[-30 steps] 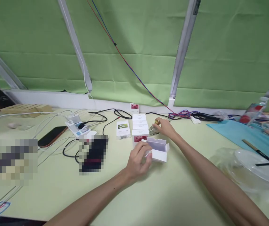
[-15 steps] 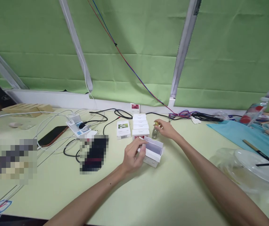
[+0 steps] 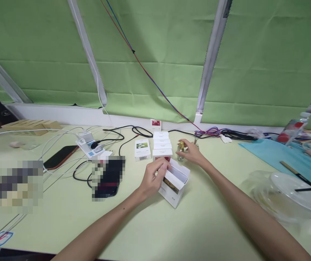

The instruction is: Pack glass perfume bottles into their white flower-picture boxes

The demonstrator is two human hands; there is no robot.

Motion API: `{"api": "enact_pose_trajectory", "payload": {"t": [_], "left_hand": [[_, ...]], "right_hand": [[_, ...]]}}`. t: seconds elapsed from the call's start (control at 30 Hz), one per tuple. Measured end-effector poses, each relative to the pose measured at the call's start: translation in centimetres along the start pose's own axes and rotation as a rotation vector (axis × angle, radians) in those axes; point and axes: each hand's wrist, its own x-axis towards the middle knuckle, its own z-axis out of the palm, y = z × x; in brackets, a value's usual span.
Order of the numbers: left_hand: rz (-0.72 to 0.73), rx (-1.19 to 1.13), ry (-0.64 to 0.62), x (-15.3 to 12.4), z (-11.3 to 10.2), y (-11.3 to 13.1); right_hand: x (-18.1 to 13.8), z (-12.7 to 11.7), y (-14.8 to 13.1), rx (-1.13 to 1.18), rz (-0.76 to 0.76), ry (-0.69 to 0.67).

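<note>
My left hand (image 3: 153,178) is closed on the near left edge of a small white box (image 3: 168,195). The box is tilted, its flaps open at the top and a dark picture on its front. Beyond it, my right hand (image 3: 192,152) has its thumb and fingers curved around a small clear glass bottle (image 3: 180,155) with a gold cap, upright at the table. Another small glass bottle (image 3: 196,143) shows partly behind the right hand. Past my left hand, a row of white boxes (image 3: 162,146) runs away from me, with a white box with a green picture (image 3: 142,150) beside it.
A power strip (image 3: 88,146) with tangled cables and a phone (image 3: 60,157) lie to the left. On the right are a lidded plastic bowl (image 3: 297,192), a blue cloth (image 3: 264,152), a knife (image 3: 298,174) and a water bottle (image 3: 293,128). Bundled cables (image 3: 226,133) run along the back.
My left hand has tipped the open box so its pictured front shows. My right hand has shifted slightly, and the gold-capped bottle now stands more upright and more visible.
</note>
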Motion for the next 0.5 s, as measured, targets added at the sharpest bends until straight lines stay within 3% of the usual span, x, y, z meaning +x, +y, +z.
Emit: {"api": "enact_pose_trajectory", "payload": {"t": [0.5], "left_hand": [[0.176, 0.065, -0.123, -0.5, 0.7, -0.6]], "right_hand": [[-1.7, -0.3, -1.2, -0.051, -0.105, 0.018]]}}
